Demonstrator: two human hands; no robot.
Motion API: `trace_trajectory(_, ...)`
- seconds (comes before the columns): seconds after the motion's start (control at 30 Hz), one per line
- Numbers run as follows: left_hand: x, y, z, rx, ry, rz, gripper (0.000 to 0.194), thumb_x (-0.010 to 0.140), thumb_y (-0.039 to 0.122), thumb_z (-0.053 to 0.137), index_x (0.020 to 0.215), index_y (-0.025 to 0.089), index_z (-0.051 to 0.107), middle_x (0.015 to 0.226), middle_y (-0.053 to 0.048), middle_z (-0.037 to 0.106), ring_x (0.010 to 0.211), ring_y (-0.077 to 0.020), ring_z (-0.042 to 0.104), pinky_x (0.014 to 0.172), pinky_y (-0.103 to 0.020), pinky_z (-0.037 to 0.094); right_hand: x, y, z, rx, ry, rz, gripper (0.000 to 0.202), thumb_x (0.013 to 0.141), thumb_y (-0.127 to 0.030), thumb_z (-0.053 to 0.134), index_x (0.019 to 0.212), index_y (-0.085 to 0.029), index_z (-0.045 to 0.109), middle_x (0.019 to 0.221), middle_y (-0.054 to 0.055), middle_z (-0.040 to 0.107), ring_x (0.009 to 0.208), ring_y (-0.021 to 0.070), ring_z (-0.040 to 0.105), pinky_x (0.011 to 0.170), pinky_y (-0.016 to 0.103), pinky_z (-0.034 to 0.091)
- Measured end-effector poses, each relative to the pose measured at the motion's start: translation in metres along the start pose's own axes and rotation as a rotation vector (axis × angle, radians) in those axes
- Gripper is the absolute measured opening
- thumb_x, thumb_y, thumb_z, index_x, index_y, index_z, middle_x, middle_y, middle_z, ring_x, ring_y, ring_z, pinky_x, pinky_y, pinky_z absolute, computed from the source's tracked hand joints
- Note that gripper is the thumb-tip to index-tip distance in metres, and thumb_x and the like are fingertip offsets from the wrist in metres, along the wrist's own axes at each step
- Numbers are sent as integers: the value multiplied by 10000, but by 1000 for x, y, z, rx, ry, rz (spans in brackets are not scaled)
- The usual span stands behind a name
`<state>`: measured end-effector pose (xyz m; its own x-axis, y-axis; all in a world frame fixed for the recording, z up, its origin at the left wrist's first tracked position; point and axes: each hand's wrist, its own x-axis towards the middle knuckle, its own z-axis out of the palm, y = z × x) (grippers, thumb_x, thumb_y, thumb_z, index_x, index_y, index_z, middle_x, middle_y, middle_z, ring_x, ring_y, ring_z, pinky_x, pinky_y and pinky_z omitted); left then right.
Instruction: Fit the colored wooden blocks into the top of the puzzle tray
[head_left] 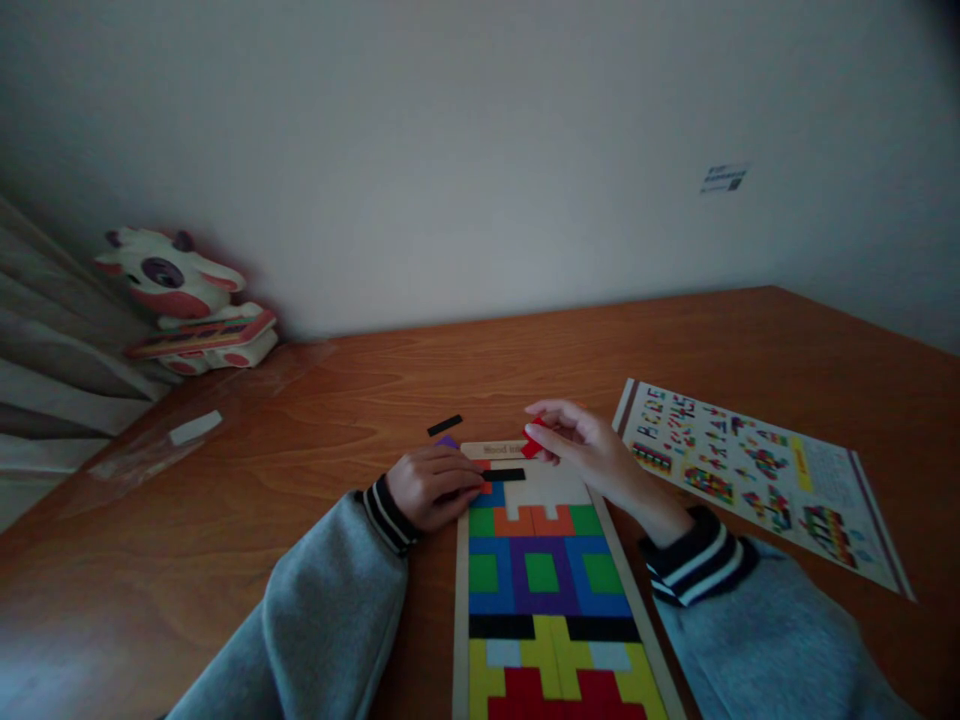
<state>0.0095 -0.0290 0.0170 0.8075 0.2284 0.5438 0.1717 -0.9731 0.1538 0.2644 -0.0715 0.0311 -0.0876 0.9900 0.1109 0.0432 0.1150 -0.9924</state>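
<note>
My right hand [589, 445] pinches a red puzzle piece [532, 438] between thumb and fingers, above the top edge of a wooden puzzle tray [459, 610]. At the tray's upper left, my left hand [435, 487] has its fingers closed at one end of a black bar-shaped piece [506, 475], which sticks out to the right over the tray's bare pale area. Orange and blue pieces lie partly under the left fingers. Lower rows of the tray hold fitted green, orange, blue, purple, black, yellow, white and red pieces.
Another black bar [445, 426] and a partly hidden purple piece [448, 442] lie beyond the left hand. A printed pattern sheet [757, 480] is on the right of the wooden table [360, 400]. A cow toy with a keyboard [199, 300] and crumpled clear plastic [150, 455] are at left.
</note>
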Motion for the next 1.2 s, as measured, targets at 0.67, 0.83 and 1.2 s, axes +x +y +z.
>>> trace_trajectory(0.67, 0, 0, -1, 8, 0, 4, 171, 836, 161, 624, 996, 158, 685, 974, -80, 739, 894, -169, 693, 834, -309, 571, -8, -6, -1, -150, -173, -3, 320, 835, -451, 626, 983, -173, 683, 827, 43, 693, 752, 151, 631, 712, 304, 518)
trace_trajectory(0.83, -1, -1, 0, 10, -2, 10, 173, 834, 166, 624, 996, 158, 684, 988, -81, 737, 893, -169, 693, 838, -309, 572, -3, 2, -3, -101, -157, 29, 353, 805, -437, 665, 1052, -185, 652, 811, 26, 695, 704, 134, 627, 684, 297, 519)
trace_trajectory(1.2, -1, 0, 0, -6, -1, 3, 163, 855, 181, 594, 986, 156, 688, 978, -93, 736, 894, -174, 693, 834, -316, 574, -10, 1, -2, -316, -200, 48, 298, 814, -436, 655, 966, -182, 692, 862, 53, 728, 745, 165, 666, 674, 293, 530)
